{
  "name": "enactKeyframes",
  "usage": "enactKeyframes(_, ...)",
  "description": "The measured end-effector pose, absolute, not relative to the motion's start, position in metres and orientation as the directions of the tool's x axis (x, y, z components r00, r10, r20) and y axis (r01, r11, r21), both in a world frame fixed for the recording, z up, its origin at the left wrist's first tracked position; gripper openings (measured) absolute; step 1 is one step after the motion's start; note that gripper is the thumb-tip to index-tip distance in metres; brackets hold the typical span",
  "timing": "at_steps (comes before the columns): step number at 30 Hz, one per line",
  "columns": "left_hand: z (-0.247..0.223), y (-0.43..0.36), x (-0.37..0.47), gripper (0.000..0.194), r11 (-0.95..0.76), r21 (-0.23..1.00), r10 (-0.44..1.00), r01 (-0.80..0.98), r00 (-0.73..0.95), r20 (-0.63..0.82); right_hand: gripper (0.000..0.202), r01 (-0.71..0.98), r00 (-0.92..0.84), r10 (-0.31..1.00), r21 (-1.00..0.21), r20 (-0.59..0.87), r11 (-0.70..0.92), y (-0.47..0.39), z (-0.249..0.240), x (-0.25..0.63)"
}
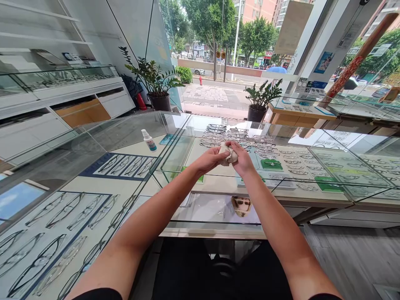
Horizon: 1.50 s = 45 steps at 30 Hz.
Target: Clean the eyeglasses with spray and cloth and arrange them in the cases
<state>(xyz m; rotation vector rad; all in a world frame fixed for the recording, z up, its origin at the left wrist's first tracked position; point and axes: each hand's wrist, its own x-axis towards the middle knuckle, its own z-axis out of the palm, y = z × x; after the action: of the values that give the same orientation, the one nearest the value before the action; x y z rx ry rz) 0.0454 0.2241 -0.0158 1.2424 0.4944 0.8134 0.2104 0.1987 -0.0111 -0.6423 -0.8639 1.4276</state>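
Both my hands meet over the glass counter, closed around a crumpled pale cloth (229, 155). My left hand (208, 161) pinches the cloth from the left, thumb on top. From the right, my right hand (242, 159) wraps its fingers over the same cloth. Just beyond my fingertips shows a thin-rimmed eyeglass lens (233, 134); I cannot tell whether it belongs to glasses in my hands or to a pair on display below. Anything inside the cloth is hidden. A small white spray bottle (149, 140) with blue liquid stands on the glass to the left.
The glass display counter (215, 224) spans the front, with rows of eyeglasses (295, 162) inside. More eyeglasses (46, 254) lie on trays at left. A green case (271, 164) sits under the glass. Potted plants (160, 102) and a street lie beyond.
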Motion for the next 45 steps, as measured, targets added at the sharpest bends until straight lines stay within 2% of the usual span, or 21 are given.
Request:
enactKeyframes(8,-0.013,0.213,0.056,0.056,0.060,0.938,0.826,-0.341,0.545,0.146,0.030,-0.573,-0.041,0.993,-0.817,0.107,0.064,0.198,-0.009,0.208)
enactKeyframes(13,-0.014,0.208,0.066,0.059,0.019,0.929,0.908,-0.369,0.394,0.138,0.035,-0.614,-0.019,0.996,-0.787,0.089,0.059,0.199,-0.012,0.203)
enactKeyframes(20,-0.020,0.212,0.067,0.046,-0.037,0.934,0.961,-0.356,0.245,0.131,0.030,-0.529,0.025,0.990,-0.839,0.139,0.131,0.197,-0.016,0.195)
enactKeyframes(23,-0.021,0.215,0.066,0.055,-0.054,0.935,0.951,-0.350,0.266,0.154,0.031,-0.504,0.009,0.989,-0.854,0.145,0.130,0.197,-0.014,0.198)
enactKeyframes(27,-0.020,0.215,0.062,0.068,-0.055,0.931,0.896,-0.361,0.394,0.206,0.026,-0.533,0.060,0.988,-0.833,0.141,0.152,0.198,-0.011,0.206)
enactKeyframes(34,-0.008,0.206,0.053,0.056,-0.064,0.942,0.815,-0.329,0.527,0.240,0.023,-0.591,0.092,0.984,-0.788,0.150,0.175,0.200,-0.009,0.210)
enactKeyframes(38,-0.002,0.202,0.055,0.059,-0.115,0.957,0.848,-0.267,0.476,0.234,0.026,-0.596,0.078,0.988,-0.789,0.132,0.153,0.199,-0.009,0.208)
enactKeyframes(45,-0.003,0.198,0.065,0.069,-0.183,0.938,0.929,-0.295,0.261,0.263,0.030,-0.608,0.025,0.987,-0.781,0.158,0.141,0.194,-0.009,0.200)
